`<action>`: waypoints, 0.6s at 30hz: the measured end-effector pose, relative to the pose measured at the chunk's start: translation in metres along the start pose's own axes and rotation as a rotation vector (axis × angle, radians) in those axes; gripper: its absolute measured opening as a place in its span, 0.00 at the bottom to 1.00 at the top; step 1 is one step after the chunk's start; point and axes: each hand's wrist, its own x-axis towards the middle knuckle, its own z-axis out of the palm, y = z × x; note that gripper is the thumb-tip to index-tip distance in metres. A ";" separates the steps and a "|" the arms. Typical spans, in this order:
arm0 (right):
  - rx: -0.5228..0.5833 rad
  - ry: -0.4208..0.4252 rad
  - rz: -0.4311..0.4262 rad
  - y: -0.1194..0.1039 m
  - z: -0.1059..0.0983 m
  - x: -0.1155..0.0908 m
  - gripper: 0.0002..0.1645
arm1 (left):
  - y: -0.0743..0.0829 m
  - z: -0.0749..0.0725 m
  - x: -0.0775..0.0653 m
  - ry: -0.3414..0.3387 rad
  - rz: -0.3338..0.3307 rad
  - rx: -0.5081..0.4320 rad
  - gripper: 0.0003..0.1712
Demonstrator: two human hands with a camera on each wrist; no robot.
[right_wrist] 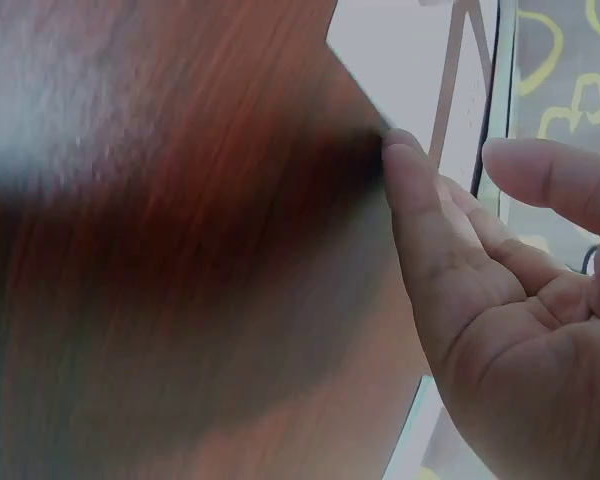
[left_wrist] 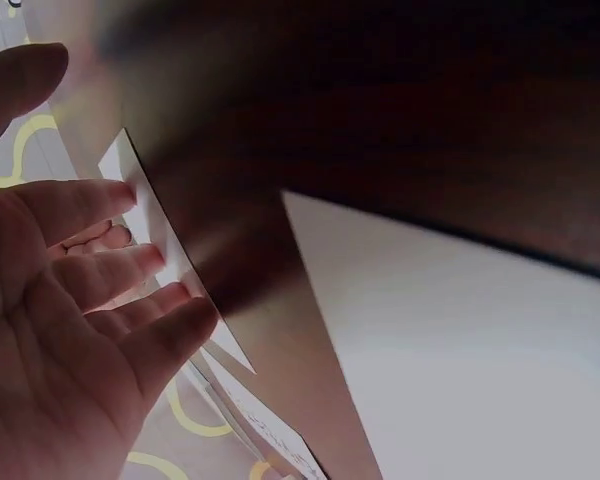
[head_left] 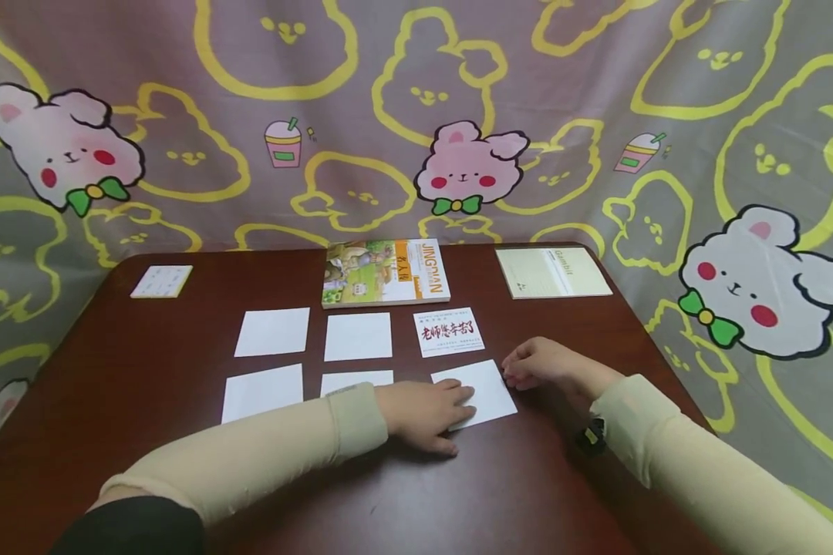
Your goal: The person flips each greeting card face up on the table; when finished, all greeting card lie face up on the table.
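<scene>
A blank white card (head_left: 491, 397) lies tilted at the right end of the nearer row. Spread across its left part, my left hand (head_left: 426, 412) rests with the fingers fairly straight. At the card's right edge is my right hand (head_left: 544, 364), its fingers bent loosely. In the right wrist view, one fingertip (right_wrist: 405, 160) touches the edge of that card (right_wrist: 390, 60), while another digit stands apart from it. Just behind lies a square card with red Chinese characters (head_left: 451, 333). My left sleeve partly hides the blank card (head_left: 350, 380) in the middle of the nearer row.
More blank cards lie to the left: two in the farther row (head_left: 272, 332) (head_left: 359, 337) and one nearer (head_left: 264, 391). Along the back of the brown table (head_left: 416, 509) are a thick picture-cover book (head_left: 382, 274), a pale notebook (head_left: 551, 272) and a small printed pad (head_left: 162, 281). A patterned curtain (head_left: 361, 116) surrounds it.
</scene>
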 end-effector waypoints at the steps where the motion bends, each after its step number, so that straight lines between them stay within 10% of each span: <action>1: -0.001 -0.010 0.000 -0.001 0.001 -0.001 0.14 | 0.001 -0.001 0.000 0.000 -0.004 -0.003 0.38; 18: -0.121 0.125 -0.004 -0.006 0.015 -0.001 0.11 | 0.003 -0.003 0.001 -0.019 -0.063 -0.127 0.38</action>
